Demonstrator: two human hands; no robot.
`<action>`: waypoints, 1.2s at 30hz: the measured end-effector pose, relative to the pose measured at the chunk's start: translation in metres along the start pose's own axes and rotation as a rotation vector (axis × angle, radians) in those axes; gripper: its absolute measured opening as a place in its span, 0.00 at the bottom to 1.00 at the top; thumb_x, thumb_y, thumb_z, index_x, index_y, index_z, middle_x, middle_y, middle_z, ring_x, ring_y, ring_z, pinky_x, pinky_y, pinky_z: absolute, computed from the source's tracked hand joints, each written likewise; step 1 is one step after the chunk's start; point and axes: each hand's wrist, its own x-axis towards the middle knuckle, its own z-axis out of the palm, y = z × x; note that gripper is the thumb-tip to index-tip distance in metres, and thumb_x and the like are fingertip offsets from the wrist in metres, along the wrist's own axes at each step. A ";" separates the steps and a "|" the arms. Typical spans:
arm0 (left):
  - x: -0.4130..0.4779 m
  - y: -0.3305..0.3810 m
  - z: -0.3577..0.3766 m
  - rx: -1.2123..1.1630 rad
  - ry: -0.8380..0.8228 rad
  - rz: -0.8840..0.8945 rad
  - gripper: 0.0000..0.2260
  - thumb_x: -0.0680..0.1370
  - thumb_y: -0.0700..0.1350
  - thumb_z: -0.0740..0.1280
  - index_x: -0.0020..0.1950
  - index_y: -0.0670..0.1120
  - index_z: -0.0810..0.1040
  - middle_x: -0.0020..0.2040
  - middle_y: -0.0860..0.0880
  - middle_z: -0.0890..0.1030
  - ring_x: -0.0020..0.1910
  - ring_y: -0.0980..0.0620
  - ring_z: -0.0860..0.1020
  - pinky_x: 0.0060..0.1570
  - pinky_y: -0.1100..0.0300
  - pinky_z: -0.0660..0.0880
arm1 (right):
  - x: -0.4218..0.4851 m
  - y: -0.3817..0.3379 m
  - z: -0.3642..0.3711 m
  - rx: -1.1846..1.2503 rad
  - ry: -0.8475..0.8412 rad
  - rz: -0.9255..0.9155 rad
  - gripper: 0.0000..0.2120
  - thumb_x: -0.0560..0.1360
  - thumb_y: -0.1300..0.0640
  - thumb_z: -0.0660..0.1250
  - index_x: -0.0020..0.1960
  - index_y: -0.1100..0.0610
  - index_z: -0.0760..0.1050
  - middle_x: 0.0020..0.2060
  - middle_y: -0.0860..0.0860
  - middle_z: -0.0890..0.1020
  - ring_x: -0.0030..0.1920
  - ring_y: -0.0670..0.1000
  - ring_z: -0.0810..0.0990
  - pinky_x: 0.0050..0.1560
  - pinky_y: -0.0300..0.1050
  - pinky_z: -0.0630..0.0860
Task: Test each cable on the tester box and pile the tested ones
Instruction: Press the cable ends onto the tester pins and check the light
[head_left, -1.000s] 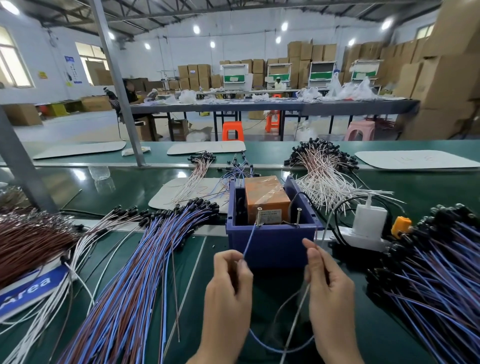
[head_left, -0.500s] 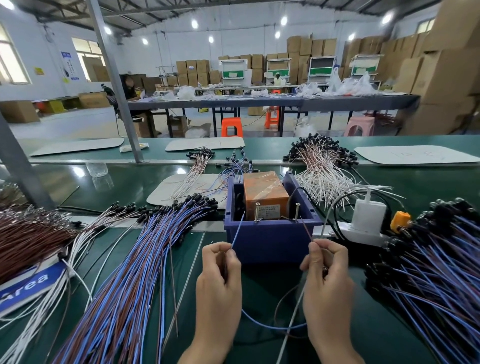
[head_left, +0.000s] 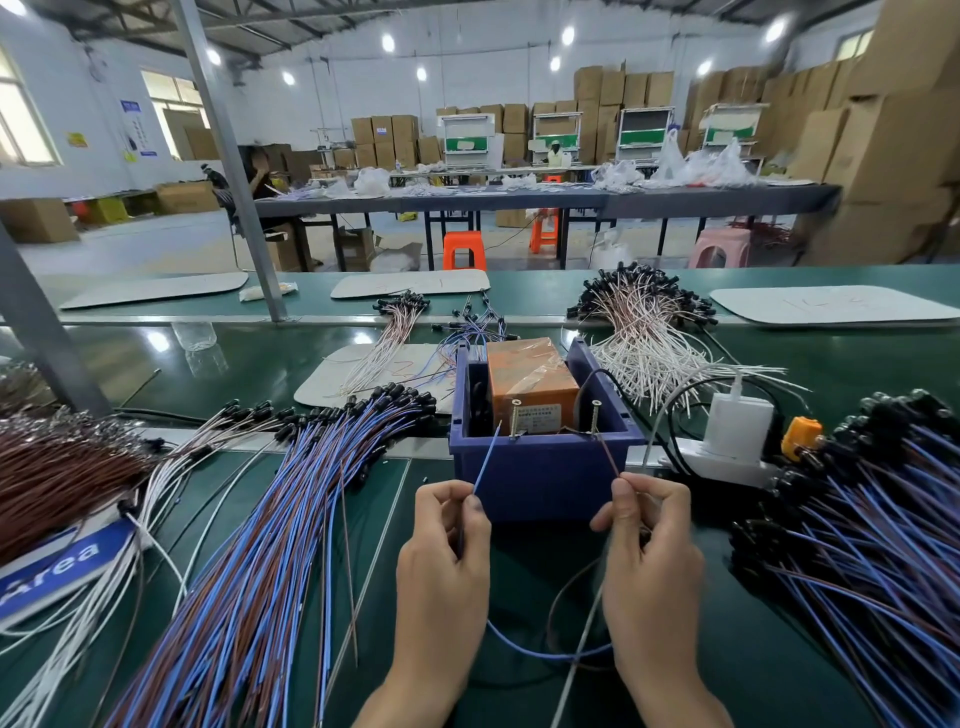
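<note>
Pinching a blue wire end (head_left: 485, 457) in our left hand (head_left: 441, 561), a brown wire end (head_left: 608, 454) in our right hand (head_left: 649, 551), we must next touch them to the screws (head_left: 516, 418).

A white charger (head_left: 740, 423) sits plugged into a power strip (head_left: 727, 470) on the green worktop (head_left: 841, 364). Behind, a grey table (head_left: 519, 201) carries plastic bags (head_left: 698, 166). Orange stools (head_left: 464, 250) and a pink stool (head_left: 723, 248) stand by it, with cardboard boxes (head_left: 893, 130) stacked beyond.
</note>
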 end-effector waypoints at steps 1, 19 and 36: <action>0.000 0.000 0.000 0.000 -0.002 0.000 0.05 0.82 0.51 0.61 0.49 0.62 0.71 0.38 0.54 0.79 0.30 0.59 0.73 0.29 0.60 0.71 | 0.000 0.000 0.000 -0.005 0.003 0.000 0.03 0.82 0.45 0.56 0.50 0.41 0.68 0.42 0.40 0.81 0.31 0.47 0.78 0.28 0.30 0.68; -0.001 0.001 0.001 0.020 0.004 0.003 0.04 0.82 0.49 0.62 0.50 0.58 0.71 0.39 0.52 0.80 0.32 0.52 0.76 0.34 0.53 0.73 | 0.001 -0.001 -0.001 -0.003 0.010 -0.005 0.04 0.82 0.45 0.56 0.50 0.42 0.68 0.40 0.40 0.81 0.30 0.46 0.77 0.27 0.30 0.67; -0.002 0.001 0.001 0.002 -0.012 0.021 0.03 0.81 0.50 0.63 0.49 0.59 0.72 0.40 0.56 0.81 0.37 0.52 0.79 0.35 0.60 0.75 | 0.001 -0.001 0.000 -0.021 0.001 0.020 0.05 0.80 0.44 0.57 0.51 0.43 0.69 0.35 0.44 0.81 0.31 0.44 0.79 0.27 0.30 0.68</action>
